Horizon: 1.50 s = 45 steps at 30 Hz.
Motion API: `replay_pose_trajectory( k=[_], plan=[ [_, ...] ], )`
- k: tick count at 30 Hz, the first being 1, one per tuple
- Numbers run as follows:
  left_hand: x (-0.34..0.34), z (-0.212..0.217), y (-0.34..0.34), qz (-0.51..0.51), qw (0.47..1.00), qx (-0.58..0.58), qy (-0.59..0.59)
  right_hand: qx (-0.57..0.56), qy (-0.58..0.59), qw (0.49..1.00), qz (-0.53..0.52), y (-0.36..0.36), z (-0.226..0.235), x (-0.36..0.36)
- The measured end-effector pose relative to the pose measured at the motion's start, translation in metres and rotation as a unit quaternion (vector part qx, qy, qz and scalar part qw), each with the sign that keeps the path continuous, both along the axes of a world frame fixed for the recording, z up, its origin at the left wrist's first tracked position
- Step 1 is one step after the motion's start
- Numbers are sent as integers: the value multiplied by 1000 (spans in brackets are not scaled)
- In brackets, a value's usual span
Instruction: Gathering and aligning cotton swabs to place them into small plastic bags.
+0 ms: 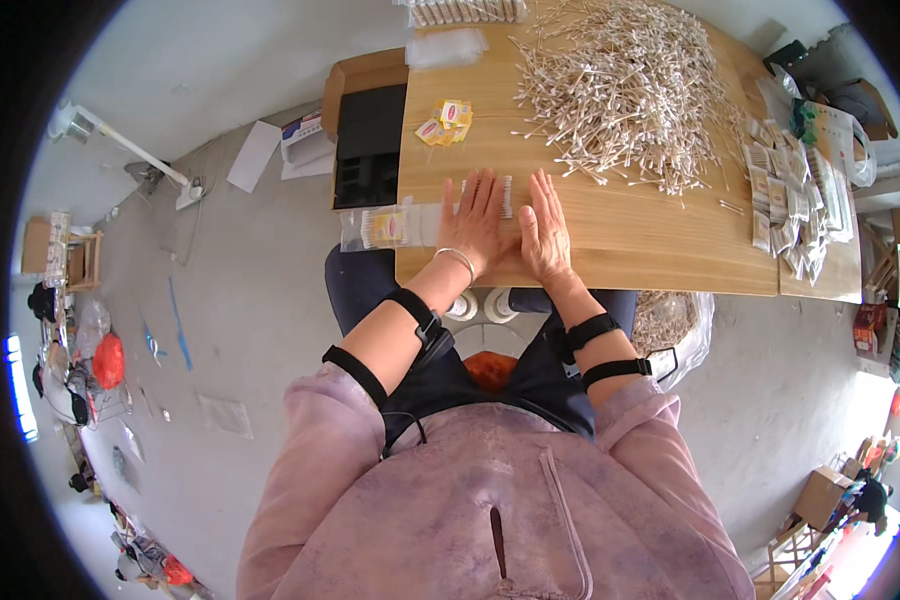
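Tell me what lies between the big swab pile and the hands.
Bare wooden table, seen in the head view, separates the swab pile from the left hand and right hand.

White cotton swabs [625, 85] heap on the light-brown wood-grain worktop [650, 225] beside small yellow-and-red labels [446, 121], near a black tray [368, 145] and the mottled pink sweatshirt [490, 500].

Cotton swab heap [625, 90] at table's [660, 250] far side, packets [795, 195] right, labels [448, 122] left

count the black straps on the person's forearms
4: two on the left forearm, one near the wrist and one near the elbow; two on the right forearm, close together. More may be hidden under the pink sleeves.
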<state>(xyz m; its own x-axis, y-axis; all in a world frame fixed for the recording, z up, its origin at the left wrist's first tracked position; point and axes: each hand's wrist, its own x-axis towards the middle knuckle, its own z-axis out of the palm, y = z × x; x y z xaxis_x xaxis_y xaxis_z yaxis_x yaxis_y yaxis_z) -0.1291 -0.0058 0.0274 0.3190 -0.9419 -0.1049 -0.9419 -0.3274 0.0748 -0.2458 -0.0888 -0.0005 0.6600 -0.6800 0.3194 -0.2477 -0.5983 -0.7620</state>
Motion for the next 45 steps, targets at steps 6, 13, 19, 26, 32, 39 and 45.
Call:
replay_pose_trajectory(
  k=[6, 13, 19, 26, 32, 39, 45],
  plan=[
    [2, -1, -3, -24, 1000, -4, -16, -10, 28, 1000, -9, -8, 3, 18],
    [-8, 5, 13, -60, 998, 4, -29, -3, 41, 997, 68, 0, 4, 16],
    [-9, 4, 20, -31, 998, -55, 7, 161, -107, 981, -19, 1, 10, 5],
    [1, -5, -8, -3, 1000, -25, 16, 157, -128, 978, -42, 5, 9, 9],
    [-10, -4, 2, -3, 999, -12, 47, 122, -109, 986, -39, 4, 3, 3],
    [-1, -16, 20, 20, 974, -191, 122, 205, -138, 967, -56, 10, 7, 8],
    [6, -18, 25, 131, 786, -406, 448, 232, -184, 953, -68, 29, 12, 28]
  ],
)
